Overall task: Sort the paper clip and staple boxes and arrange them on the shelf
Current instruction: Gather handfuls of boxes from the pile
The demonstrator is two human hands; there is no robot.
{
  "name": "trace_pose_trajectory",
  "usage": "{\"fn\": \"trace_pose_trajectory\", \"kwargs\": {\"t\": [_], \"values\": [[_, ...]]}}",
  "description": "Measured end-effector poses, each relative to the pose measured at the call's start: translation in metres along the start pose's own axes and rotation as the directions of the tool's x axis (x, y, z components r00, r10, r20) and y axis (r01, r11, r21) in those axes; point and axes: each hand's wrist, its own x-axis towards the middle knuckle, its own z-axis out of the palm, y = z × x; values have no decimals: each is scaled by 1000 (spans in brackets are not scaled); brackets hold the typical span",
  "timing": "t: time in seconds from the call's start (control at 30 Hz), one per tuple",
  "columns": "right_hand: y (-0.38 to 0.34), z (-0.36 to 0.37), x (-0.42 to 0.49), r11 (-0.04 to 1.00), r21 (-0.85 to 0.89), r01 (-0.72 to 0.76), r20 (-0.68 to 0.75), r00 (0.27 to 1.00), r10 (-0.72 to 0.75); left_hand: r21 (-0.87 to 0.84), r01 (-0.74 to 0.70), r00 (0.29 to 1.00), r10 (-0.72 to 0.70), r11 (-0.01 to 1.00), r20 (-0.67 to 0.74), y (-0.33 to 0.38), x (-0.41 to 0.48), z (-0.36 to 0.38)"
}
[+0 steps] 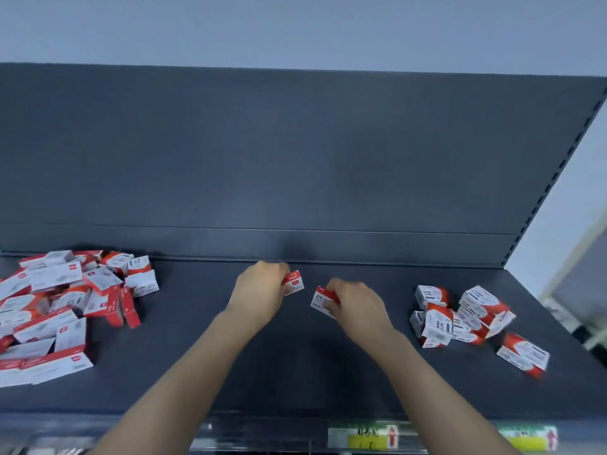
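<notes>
My left hand (259, 290) grips a small red-and-white staple box (294, 283) near the back of the dark shelf (295, 366). My right hand (356, 307) holds a second staple box (321, 302) marked 24/6, just to the right of the first and slightly nearer. The two boxes are a short gap apart. A jumbled heap of mixed red-and-white boxes (62, 303) lies on the left of the shelf. On the right sits a smaller cluster of paper clip boxes (460, 315), with one paper clip box (523, 354) lying apart nearer the front.
The shelf's dark back panel (295, 159) rises behind the boxes. Price labels (363, 436) run along the front edge. A slotted upright (555, 178) bounds the shelf on the right.
</notes>
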Motion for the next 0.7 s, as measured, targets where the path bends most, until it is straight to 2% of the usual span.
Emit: {"fn": "trace_pose_trajectory", "kwargs": {"t": [0.27, 0.53, 0.63, 0.7], "values": [[32, 9, -9, 994, -61, -95, 63, 993, 99, 105, -2, 982, -17, 994, 186, 33, 8, 44], [36, 23, -7, 991, -101, -90, 101, 990, 100, 116, -89, 954, 51, 989, 296, 34, 7, 52], [33, 21, -3, 993, -69, -93, 58, 994, 97, -19, -79, 973, 82, 997, 216, 32, 0, 45], [25, 18, 3, 998, -23, -61, -9, 998, 61, -31, -84, 996, 83, 996, -20, 22, -2, 42]]}}
